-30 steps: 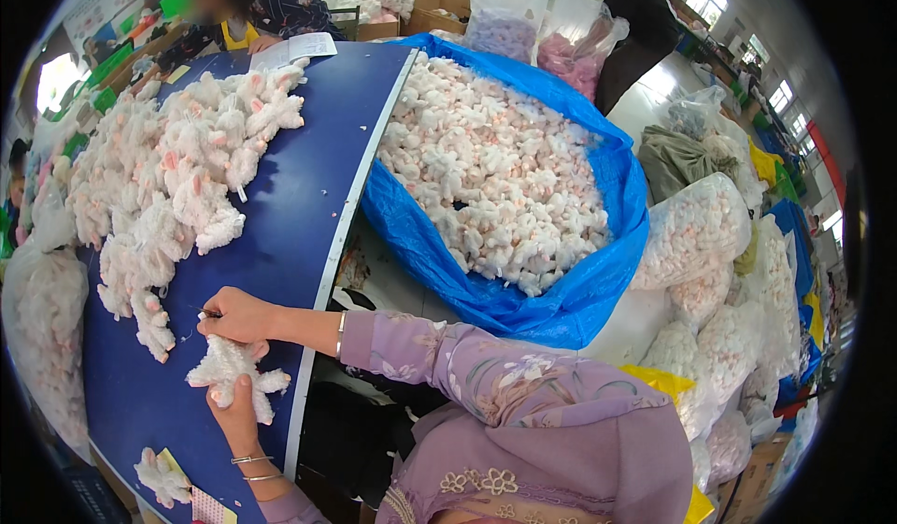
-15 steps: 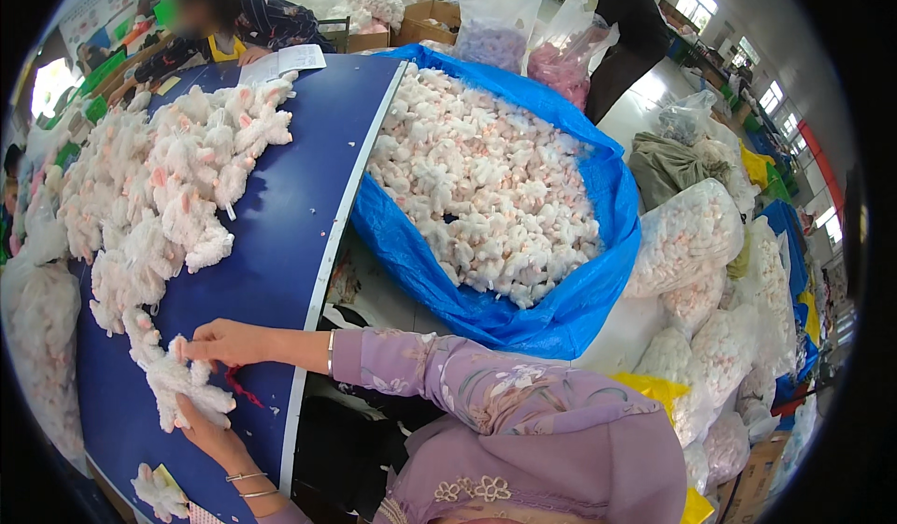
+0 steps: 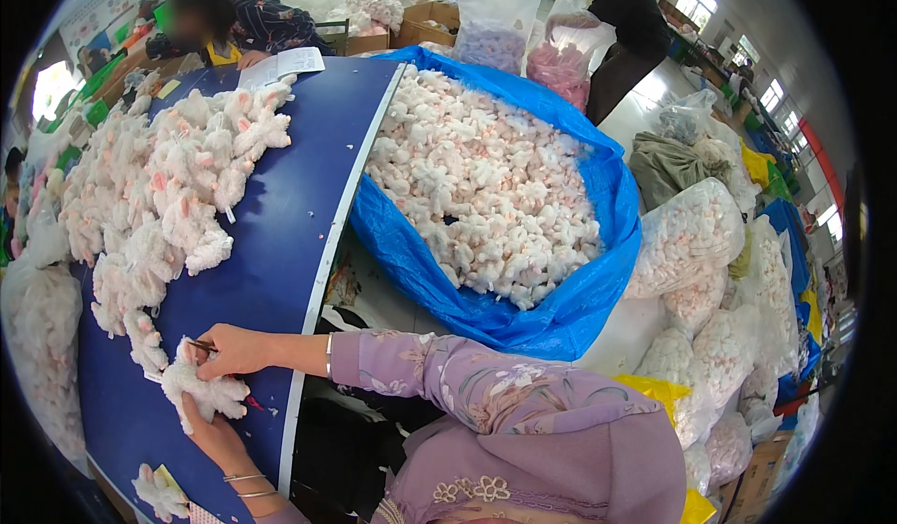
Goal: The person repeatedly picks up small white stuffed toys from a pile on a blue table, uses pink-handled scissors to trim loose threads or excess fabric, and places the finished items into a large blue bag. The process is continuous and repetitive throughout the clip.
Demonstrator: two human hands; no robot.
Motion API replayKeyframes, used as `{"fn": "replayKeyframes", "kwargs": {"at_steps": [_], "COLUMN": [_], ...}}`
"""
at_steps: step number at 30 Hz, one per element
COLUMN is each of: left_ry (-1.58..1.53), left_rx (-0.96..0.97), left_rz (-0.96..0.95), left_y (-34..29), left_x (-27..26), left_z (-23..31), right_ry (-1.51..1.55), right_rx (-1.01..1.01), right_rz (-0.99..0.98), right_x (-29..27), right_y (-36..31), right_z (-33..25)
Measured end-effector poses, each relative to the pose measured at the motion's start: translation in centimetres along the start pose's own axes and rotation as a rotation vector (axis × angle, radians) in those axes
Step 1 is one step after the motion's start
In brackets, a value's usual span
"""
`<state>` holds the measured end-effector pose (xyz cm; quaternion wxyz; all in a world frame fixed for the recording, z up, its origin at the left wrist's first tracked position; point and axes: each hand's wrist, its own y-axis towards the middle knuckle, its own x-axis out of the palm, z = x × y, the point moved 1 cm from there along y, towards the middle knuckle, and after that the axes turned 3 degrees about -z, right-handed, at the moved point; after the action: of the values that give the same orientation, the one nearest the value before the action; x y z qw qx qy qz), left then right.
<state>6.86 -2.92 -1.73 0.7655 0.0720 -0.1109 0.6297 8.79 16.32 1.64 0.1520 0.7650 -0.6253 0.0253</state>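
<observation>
A small white fluffy plush toy (image 3: 207, 391) with pink parts rests at the near part of the blue table (image 3: 280, 234). My left hand (image 3: 213, 432) is closed around its lower side. Over its upper end, my right hand (image 3: 234, 350) is closed on a small dark thin tool (image 3: 201, 344), whose kind I cannot make out. A bit of red cord (image 3: 252, 401) shows beside the toy, partly covered by it. Just beyond lies a long heap of similar white plush toys (image 3: 173, 173), its near end almost touching the held one.
Another plush toy (image 3: 159, 492) lies near the table's front corner. Right of the table, a blue sheet sack (image 3: 612, 234) holds a large pile of toys. Filled clear bags (image 3: 687, 234) stand further right. One person (image 3: 271, 24) sits across the table; another (image 3: 626, 19) stands behind the sack.
The held toy has turned and shifted slightly toward me, away from the heap's end. My right hand has moved a little to the right, and the dark tool now shows in its fingers.
</observation>
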Motion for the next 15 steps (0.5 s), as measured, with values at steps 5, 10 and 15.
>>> {"fn": "replayKeyframes", "kwargs": {"at_steps": [5, 10, 15], "left_ry": [-0.250, -0.252, -0.078], "left_rx": [-0.055, -0.007, -0.024], "left_rz": [-0.004, -0.150, -0.090], "left_y": [0.3, 0.2, 2.1], "left_x": [0.2, 0.8, 0.2], "left_z": [1.0, 1.2, 0.2], "right_ry": [0.048, 0.148, 0.267], "right_rx": [-0.039, 0.066, 0.077], "right_rz": [0.038, 0.032, 0.017], "right_x": [0.3, -0.5, -0.4], "right_y": [0.5, 0.5, 1.1], "right_z": [0.4, 0.3, -0.2]}}
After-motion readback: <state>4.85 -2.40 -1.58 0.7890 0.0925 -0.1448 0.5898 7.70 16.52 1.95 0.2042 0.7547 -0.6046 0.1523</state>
